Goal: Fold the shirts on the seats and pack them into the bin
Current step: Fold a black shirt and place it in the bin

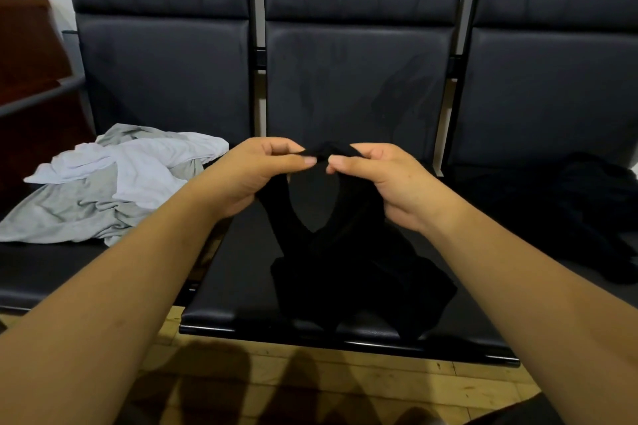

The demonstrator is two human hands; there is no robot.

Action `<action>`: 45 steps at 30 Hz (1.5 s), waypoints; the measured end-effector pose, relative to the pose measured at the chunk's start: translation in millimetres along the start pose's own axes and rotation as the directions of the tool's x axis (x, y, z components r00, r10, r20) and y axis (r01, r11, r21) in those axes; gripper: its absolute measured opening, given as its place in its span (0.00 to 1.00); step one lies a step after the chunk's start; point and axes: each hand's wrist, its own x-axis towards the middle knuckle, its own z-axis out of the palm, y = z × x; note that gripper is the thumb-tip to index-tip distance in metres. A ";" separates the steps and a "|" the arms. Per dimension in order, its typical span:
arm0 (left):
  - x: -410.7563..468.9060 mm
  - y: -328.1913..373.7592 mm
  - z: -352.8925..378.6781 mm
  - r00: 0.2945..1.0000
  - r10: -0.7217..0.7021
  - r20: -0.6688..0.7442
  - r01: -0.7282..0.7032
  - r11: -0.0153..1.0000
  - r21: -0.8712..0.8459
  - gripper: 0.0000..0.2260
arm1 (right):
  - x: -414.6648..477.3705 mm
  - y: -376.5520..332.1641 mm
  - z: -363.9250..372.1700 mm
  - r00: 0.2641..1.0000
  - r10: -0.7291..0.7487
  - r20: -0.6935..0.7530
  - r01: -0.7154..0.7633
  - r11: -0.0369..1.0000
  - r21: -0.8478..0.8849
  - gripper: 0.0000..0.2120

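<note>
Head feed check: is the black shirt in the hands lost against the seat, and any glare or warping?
Head view: the black fabric shirt nearly merges with the glossy black middle seat, edges hard to trace; the dark heap on the right seat is murkier. Head view: faint sheen on the seat's front edge, shadows on the wooden floor, seat backs lean outward from lens distortion.

black shirt (348,269) bunched, draping onto middle seat (234,286)

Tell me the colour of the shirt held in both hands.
The shirt is black; head view.
</note>
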 end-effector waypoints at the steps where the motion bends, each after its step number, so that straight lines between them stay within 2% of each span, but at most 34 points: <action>1: -1.9 -0.9 -4.5 1.000 -0.023 0.008 0.023 0.999 0.031 0.05 | -1.0 -2.1 -3.6 1.000 0.009 0.002 -0.009 0.999 0.034 0.05; 3: -6.1 -3.3 -13.1 0.998 -0.064 0.027 0.063 0.997 0.049 0.09 | -3.8 -2.9 -10.9 0.997 0.058 0.054 -0.063 0.992 0.111 0.08; 6: -10.1 -5.5 -18.6 0.990 -0.116 0.078 0.123 0.988 -0.096 0.07 | -8.5 -0.5 -15.2 0.985 0.130 0.111 -0.150 0.969 0.195 0.11; 8: -11.7 -4.1 -20.2 0.984 -0.109 0.140 0.126 0.984 -0.123 0.06 | -8.5 -0.5 -15.2 0.987 0.124 0.103 -0.143 0.970 0.198 0.11; 10: -10.8 -2.4 -15.6 0.986 -0.049 0.162 0.072 0.987 -0.143 0.07 | -5.2 0.9 -16.6 0.996 0.076 0.051 -0.079 0.994 0.073 0.10; 12: -7.4 -0.8 -7.3 0.999 -0.014 0.050 0.023 0.983 -0.183 0.07 | -0.8 3.5 -18.2 0.999 -0.004 -0.054 -0.002 0.994 -0.109 0.07; 13: -5.4 -0.8 -3.8 1.000 -0.011 -0.022 0.007 0.985 -0.170 0.07 | 1.2 5.1 -19.4 0.995 -0.032 -0.093 0.019 0.991 -0.135 0.06; 15: -1.3 -3.8 -0.3 0.989 0.033 -0.142 -0.038 0.999 -0.028 0.09 | 1.3 2.5 -21.9 0.996 0.001 -0.090 0.001 1.000 0.021 0.06; 17: -0.1 -7.9 -3.5 0.979 0.110 -0.171 -0.071 0.973 0.220 0.10 | -1.6 -3.9 -25.3 0.994 0.107 0.019 -0.109 0.959 0.262 0.10; 19: -2.2 -7.6 -6.4 0.973 0.162 -0.166 -0.107 0.948 0.299 0.08 | -2.1 -6.6 -26.9 0.970 0.237 0.046 -0.239 0.919 0.314 0.13; 20: -3.4 -6.1 -6.6 0.970 0.171 -0.173 -0.123 0.958 0.259 0.08 | -0.6 -3.2 -27.3 0.963 0.269 -0.012 -0.258 0.935 0.242 0.11; 21: -3.6 -5.1 -6.4 0.969 0.169 -0.178 -0.130 0.969 0.211 0.08 | 1.0 1.4 -26.8 0.966 0.237 -0.102 -0.231 0.971 0.069 0.08; 22: -4.3 -3.1 -5.0 0.972 0.159 -0.173 -0.129 0.976 0.176 0.09 | 1.3 5.0 -25.4 0.973 0.130 -0.191 -0.163 0.971 -0.172 0.06; 23: -4.3 -2.0 -3.6 0.976 0.151 -0.155 -0.125 0.978 0.164 0.10 | 0.3 6.2 -21.8 0.977 -0.001 -0.215 -0.079 0.929 -0.362 0.08; 24: -4.2 -1.2 -1.8 0.981 0.150 -0.124 -0.129 0.978 0.164 0.10 | -0.4 7.2 -18.1 0.982 -0.086 -0.171 0.001 0.896 -0.444 0.11; 26: -5.1 0.7 2.9 0.988 0.147 -0.056 -0.137 0.978 0.158 0.09 | -1.8 5.9 -9.6 0.991 -0.122 -0.059 0.086 0.902 -0.422 0.17; 27: -5.9 1.9 5.2 0.990 0.141 -0.026 -0.135 0.979 0.151 0.09 | -2.1 4.9 -4.9 0.992 -0.122 -0.030 0.098 0.901 -0.423 0.16; 30: -5.5 2.8 7.9 0.993 0.120 0.001 -0.120 0.985 0.121 0.08 | -2.4 3.8 0.8 0.989 -0.143 -0.043 0.106 0.874 -0.474 0.05; 35: -5.4 1.9 6.2 0.994 0.104 0.023 -0.106 0.989 0.101 0.06 | -3.7 7.4 0.6 0.985 -0.161 -0.062 0.109 0.858 -0.502 0.03; 39: -6.2 0.9 2.4 0.998 0.015 0.057 -0.028 0.973 0.227 0.02 | -1.4 2.0 -3.7 0.912 -0.367 -0.183 0.130 0.682 -0.719 0.08; 40: -6.3 0.0 2.7 0.998 -0.014 0.059 -0.002 0.963 0.269 0.03 | -0.7 0.2 -5.1 0.912 -0.347 -0.220 0.093 0.697 -0.711 0.08; 41: -6.0 -1.4 4.4 0.998 -0.022 0.052 0.006 0.956 0.294 0.04 | -1.8 -2.1 -5.3 0.935 -0.251 -0.252 0.030 0.763 -0.646 0.10; 42: -5.6 -2.7 7.0 0.999 -0.010 0.030 0.001 0.957 0.289 0.05 | -3.7 -3.0 -3.1 0.963 -0.065 -0.261 -0.081 0.855 -0.512 0.12; 43: -5.5 -3.5 10.5 1.000 0.013 0.001 -0.012 0.963 0.269 0.05 | -7.2 -3.4 1.1 0.961 0.164 -0.221 -0.233 0.914 -0.333 0.16; 44: -6.0 -3.2 14.6 0.999 0.037 -0.021 -0.030 0.966 0.258 0.05 | -10.7 -2.9 5.2 0.926 0.345 -0.152 -0.369 0.911 -0.182 0.20; 45: -6.2 -2.7 18.7 0.998 0.058 -0.024 -0.050 0.962 0.269 0.04 | -11.5 0.0 7.2 0.888 0.447 -0.103 -0.455 0.887 -0.078 0.25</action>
